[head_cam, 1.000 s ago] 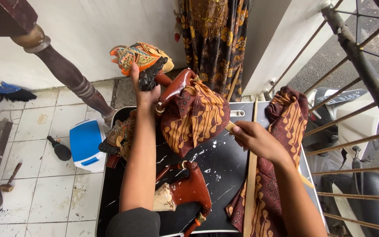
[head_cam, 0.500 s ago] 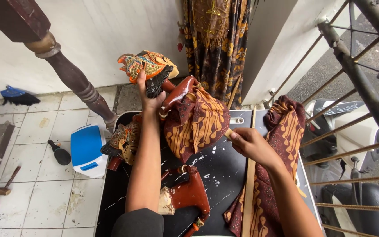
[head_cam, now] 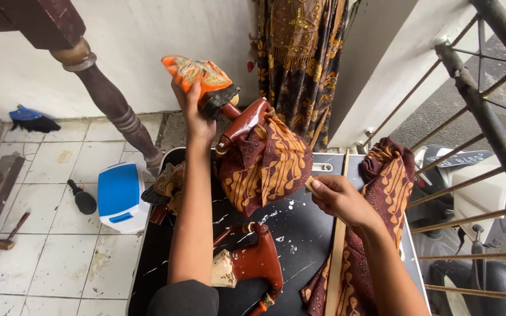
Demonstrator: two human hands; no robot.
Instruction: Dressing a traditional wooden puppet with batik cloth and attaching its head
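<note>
Left hand (head_cam: 193,114) grips the orange painted head of a wooden puppet in brown patterned cloth (head_cam: 253,152), held up over the black paint-spotted table (head_cam: 300,234) | right hand (head_cam: 338,199) pinches its thin pale stick (head_cam: 310,184) | risk: a loose grip could let the puppet tip and fall

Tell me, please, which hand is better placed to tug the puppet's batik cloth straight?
Probably the right hand: it sits beside the lower edge of the batik cloth, pinching only a small pale stick. The left hand is fully taken, gripping the puppet's orange head aloft.
</note>
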